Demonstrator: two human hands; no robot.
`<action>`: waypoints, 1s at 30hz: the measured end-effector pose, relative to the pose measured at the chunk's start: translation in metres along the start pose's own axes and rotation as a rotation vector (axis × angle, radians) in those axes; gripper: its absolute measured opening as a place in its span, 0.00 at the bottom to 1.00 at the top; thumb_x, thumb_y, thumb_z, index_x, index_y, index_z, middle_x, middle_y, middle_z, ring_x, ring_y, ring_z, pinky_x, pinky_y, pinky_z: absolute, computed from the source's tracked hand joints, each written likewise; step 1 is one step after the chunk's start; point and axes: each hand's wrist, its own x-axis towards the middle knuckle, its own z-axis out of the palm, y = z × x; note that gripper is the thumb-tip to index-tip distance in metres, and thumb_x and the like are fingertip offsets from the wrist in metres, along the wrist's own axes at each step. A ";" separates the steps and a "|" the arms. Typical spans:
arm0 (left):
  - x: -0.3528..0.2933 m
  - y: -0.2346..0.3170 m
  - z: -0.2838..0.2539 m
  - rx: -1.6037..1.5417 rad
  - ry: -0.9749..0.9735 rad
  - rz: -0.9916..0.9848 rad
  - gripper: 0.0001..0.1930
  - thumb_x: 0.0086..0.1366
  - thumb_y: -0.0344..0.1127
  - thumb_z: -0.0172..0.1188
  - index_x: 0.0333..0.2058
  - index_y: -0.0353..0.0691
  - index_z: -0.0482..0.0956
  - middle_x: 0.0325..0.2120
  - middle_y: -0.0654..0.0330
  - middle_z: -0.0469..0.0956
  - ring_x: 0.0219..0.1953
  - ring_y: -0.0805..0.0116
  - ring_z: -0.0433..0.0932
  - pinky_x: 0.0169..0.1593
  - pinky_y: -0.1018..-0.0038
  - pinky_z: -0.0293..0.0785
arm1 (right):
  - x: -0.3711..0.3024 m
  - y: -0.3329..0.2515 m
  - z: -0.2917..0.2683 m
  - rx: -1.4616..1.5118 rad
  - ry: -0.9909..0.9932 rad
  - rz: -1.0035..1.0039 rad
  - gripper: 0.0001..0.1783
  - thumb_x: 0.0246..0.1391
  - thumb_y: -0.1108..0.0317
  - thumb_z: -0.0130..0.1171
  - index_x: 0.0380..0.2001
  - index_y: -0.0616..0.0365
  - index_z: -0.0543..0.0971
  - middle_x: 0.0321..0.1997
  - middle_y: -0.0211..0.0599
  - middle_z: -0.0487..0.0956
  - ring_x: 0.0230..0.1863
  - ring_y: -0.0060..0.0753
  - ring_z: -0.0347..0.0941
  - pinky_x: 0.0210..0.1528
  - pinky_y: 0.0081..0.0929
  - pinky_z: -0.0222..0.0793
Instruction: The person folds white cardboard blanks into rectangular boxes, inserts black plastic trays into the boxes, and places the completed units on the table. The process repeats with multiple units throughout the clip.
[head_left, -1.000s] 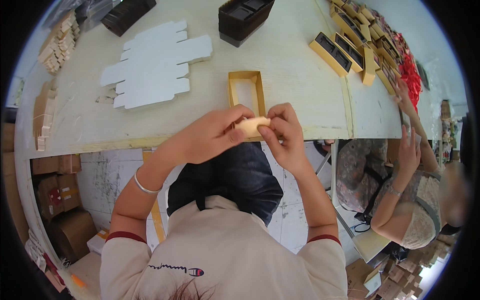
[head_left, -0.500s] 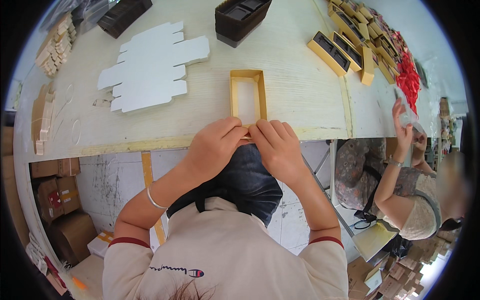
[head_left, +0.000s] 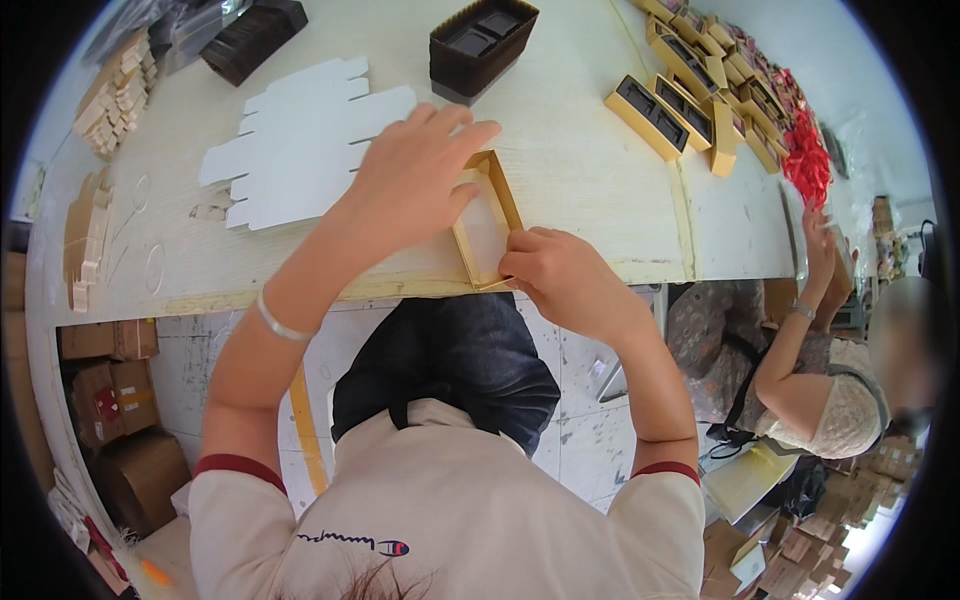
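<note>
Head view, nearest the body: the right hand [head_left: 565, 275] pinches the near right corner of an open-topped gold box [head_left: 508, 195] between thumb and bent fingers. The box rests at the near edge of the table [head_left: 590, 150], slightly askew, its far end angled to the left. Just beyond, the left hand [head_left: 408, 180] hovers with fingers spread, its thumb by the box's left wall; whether they touch, I cannot tell. To steady such thin card well, I would keep the pinch firm enough to stop the box turning, yet light enough not to buckle the corner, and let the free hand press along the walls, not down on the rims. Behind the left hand lie white card blanks [head_left: 290, 145]; farther off stand dark plastic trays [head_left: 480, 55], with filled gold boxes [head_left: 645, 118] to the right and red ribbon [head_left: 806, 160] past them.
</note>
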 end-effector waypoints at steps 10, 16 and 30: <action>0.044 -0.020 0.013 -0.077 -0.486 -0.104 0.04 0.54 0.29 0.60 0.29 0.39 0.74 0.23 0.57 0.76 0.29 0.55 0.74 0.31 0.62 0.67 | 0.000 0.001 0.005 0.049 0.001 -0.003 0.06 0.44 0.77 0.62 0.26 0.60 0.75 0.30 0.39 0.72 0.35 0.45 0.70 0.37 0.37 0.68; 0.044 -0.024 0.017 -0.147 -0.608 -0.309 0.10 0.53 0.38 0.63 0.34 0.42 0.77 0.27 0.57 0.76 0.33 0.57 0.75 0.36 0.67 0.70 | -0.001 -0.003 0.009 -0.091 0.051 -0.019 0.06 0.41 0.78 0.61 0.23 0.57 0.74 0.28 0.37 0.70 0.35 0.40 0.70 0.39 0.36 0.67; -0.041 0.006 -0.005 -0.305 -0.291 -0.312 0.36 0.43 0.42 0.74 0.51 0.43 0.68 0.45 0.58 0.74 0.44 0.53 0.76 0.46 0.66 0.73 | 0.131 0.044 -0.059 -0.299 0.589 -0.083 0.10 0.48 0.67 0.62 0.32 0.62 0.80 0.38 0.42 0.79 0.41 0.46 0.74 0.43 0.38 0.70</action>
